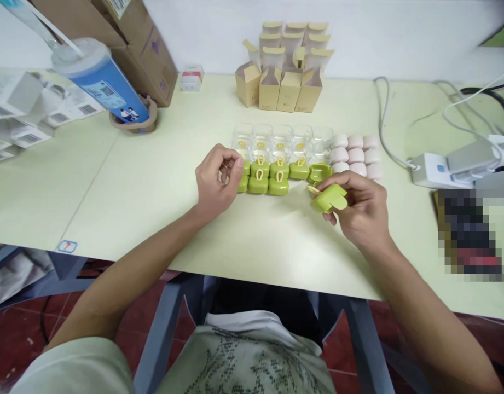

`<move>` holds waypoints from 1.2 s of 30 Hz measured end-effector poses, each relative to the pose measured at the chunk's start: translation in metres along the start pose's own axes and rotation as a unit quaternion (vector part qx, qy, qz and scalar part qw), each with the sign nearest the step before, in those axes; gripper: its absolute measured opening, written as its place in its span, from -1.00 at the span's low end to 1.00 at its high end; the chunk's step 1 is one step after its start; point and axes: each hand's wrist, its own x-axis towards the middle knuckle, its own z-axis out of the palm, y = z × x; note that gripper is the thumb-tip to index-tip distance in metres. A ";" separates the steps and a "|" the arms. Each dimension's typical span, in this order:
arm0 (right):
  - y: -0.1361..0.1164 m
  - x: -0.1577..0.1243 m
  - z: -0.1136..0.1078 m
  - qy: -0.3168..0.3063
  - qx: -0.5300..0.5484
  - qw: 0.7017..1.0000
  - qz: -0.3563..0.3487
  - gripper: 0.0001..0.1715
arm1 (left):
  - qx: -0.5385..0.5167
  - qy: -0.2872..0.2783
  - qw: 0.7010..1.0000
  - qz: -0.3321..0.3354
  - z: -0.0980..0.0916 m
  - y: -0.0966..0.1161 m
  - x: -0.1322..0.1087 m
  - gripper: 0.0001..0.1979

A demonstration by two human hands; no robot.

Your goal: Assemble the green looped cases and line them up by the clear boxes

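My right hand (362,205) grips a small lime-green case (329,199), raised over the table with its lobed green flap outward and a pale yellow loop (313,189) sticking out to the left. My left hand (219,178) is closed in a pinch at the left end of the green cases; whatever its fingertips hold, if anything, is hidden. Several glossy green cases (258,185) with yellow loops stand in two rows between the hands. An open green shell (319,173) lies near my right fingertips. Behind them are clear plastic covers (282,137), some with yellow marks.
Pale pink rounded pieces (355,156) sit right of the clear covers. Open kraft boxes (290,93) stand by the wall. A blue cup (108,87), a carton (153,60) and white boxes (22,104) are left; a power strip (434,171) and cables are right.
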 end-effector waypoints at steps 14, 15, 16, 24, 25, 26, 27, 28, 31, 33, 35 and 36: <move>0.007 0.008 -0.013 -0.030 -0.252 0.952 -0.171 -0.51 | -0.004 0.027 0.995 -0.094 -0.001 -0.005 0.002 -0.61; 0.008 0.008 -0.015 -0.036 -0.301 0.932 -0.198 -0.52 | -0.003 0.026 0.994 -0.104 -0.001 -0.005 0.002 -0.61; 0.010 0.007 -0.016 -0.039 -0.347 0.911 -0.222 -0.51 | -0.002 0.023 0.993 -0.114 -0.001 -0.006 0.002 -0.62; 0.019 0.002 -0.008 -0.064 -0.530 0.796 -0.286 -0.62 | 0.015 -0.016 0.989 -0.145 0.000 -0.005 0.002 -0.74; 0.019 0.002 -0.007 -0.064 -0.536 0.789 -0.293 -0.64 | 0.018 -0.020 0.989 -0.145 0.000 -0.005 0.002 -0.77; 0.020 0.002 -0.005 -0.064 -0.540 0.784 -0.300 -0.65 | 0.020 -0.023 0.989 -0.145 0.000 -0.004 0.002 -0.78; 0.021 0.002 -0.004 -0.065 -0.544 0.779 -0.304 -0.66 | 0.022 -0.025 0.989 -0.146 -0.001 -0.005 0.002 -0.80; 0.022 0.002 -0.003 -0.066 -0.548 0.776 -0.305 -0.66 | 0.023 -0.025 0.988 -0.148 0.000 -0.005 0.002 -0.80; 0.025 0.003 -0.002 -0.068 -0.554 0.776 -0.294 -0.63 | 0.025 -0.020 0.989 -0.147 0.001 -0.007 0.001 -0.78; 0.027 0.004 -0.003 -0.061 -0.553 0.782 -0.283 -0.63 | 0.025 -0.015 0.989 -0.144 0.002 -0.008 0.001 -0.78; 0.027 0.005 -0.003 -0.061 -0.549 0.788 -0.272 -0.65 | 0.023 -0.013 0.990 -0.142 0.002 -0.009 0.001 -0.80; 0.028 0.006 -0.003 -0.064 -0.546 0.791 -0.268 -0.66 | 0.022 -0.012 0.990 -0.140 0.002 -0.009 0.001 -0.81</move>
